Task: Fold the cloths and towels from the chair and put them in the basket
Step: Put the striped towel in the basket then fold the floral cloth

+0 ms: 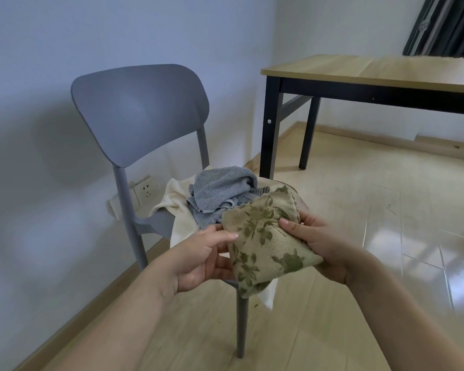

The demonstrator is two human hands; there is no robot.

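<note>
Two hands hold one folded towel point(265, 242) in the air, just in front of the chair point(140, 113). The left hand point(198, 261) grips the towel's left edge, thumb on top and fingers curled beneath. The right hand point(316, 242) grips the right edge, thumb pressed on the upper face near the middle and fingers wrapped underneath. The towel is beige with an olive flower print, folded into a thick, rough rectangle, its upper corner scalloped and tilted away from the hands.

Beyond the hands, on the chair seat, lies a heap: a grey towel point(220, 191) bunched on top and a cream cloth point(177, 204) under it, one end of which drapes over the seat's front edge below the held towel. Something with dark stripes shows between the grey towel and the held one; what it is cannot be told.

To the right of the hands and further off stands a desk point(373, 70) with a wooden top and black legs. A wall socket point(145, 191) shows behind the chair, to the left of the hands. The floor point(359, 210) is pale wood.
</note>
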